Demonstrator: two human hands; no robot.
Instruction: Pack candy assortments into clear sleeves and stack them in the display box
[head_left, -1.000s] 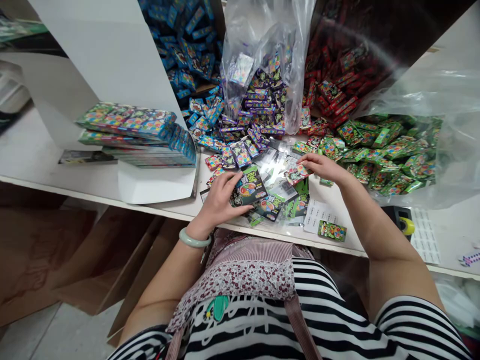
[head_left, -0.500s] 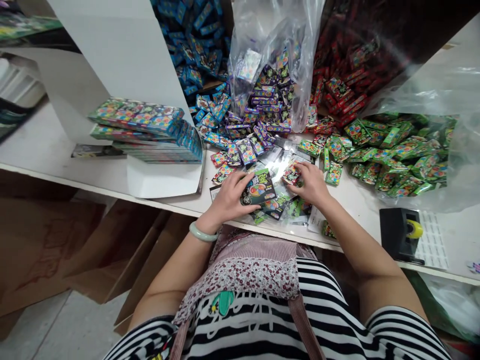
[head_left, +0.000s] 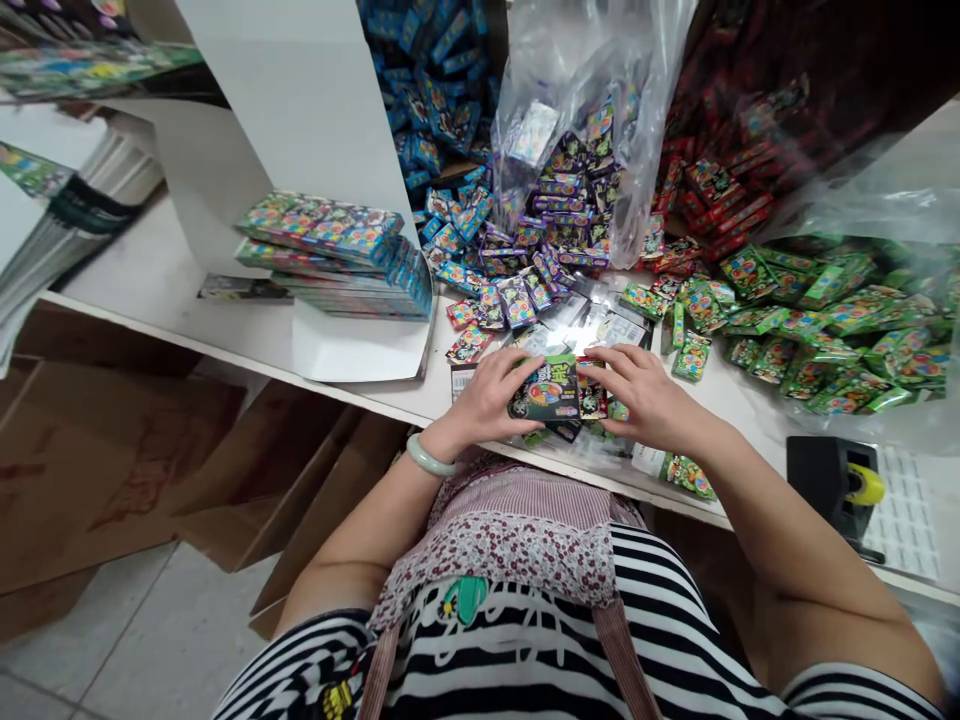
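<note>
My left hand [head_left: 489, 400] grips a flat black-and-green printed sleeve [head_left: 551, 392] between thumb and fingers. Close against the sleeve's right edge, my right hand [head_left: 645, 395] pinches a small red candy box [head_left: 592, 392]. Whether the box sits partly inside the sleeve, I cannot tell. Under both hands lie more dark printed pieces and clear plastic, partly hidden. Just beyond the fingers are loose purple boxes [head_left: 516, 300] and a red box [head_left: 469, 343].
A white carton [head_left: 360, 345] holds stacked strips of boxes [head_left: 322, 225] at left. Blue boxes [head_left: 442, 130], bagged purple boxes [head_left: 559, 200], red boxes [head_left: 720, 190] and green boxes [head_left: 847, 320] line the back. A tape dispenser [head_left: 825, 485] stands right, near the table edge [head_left: 360, 403].
My right hand has brought the small red box left and up against the sleeve's right side. The sleeve is now more level. The view has swung slightly left.
</note>
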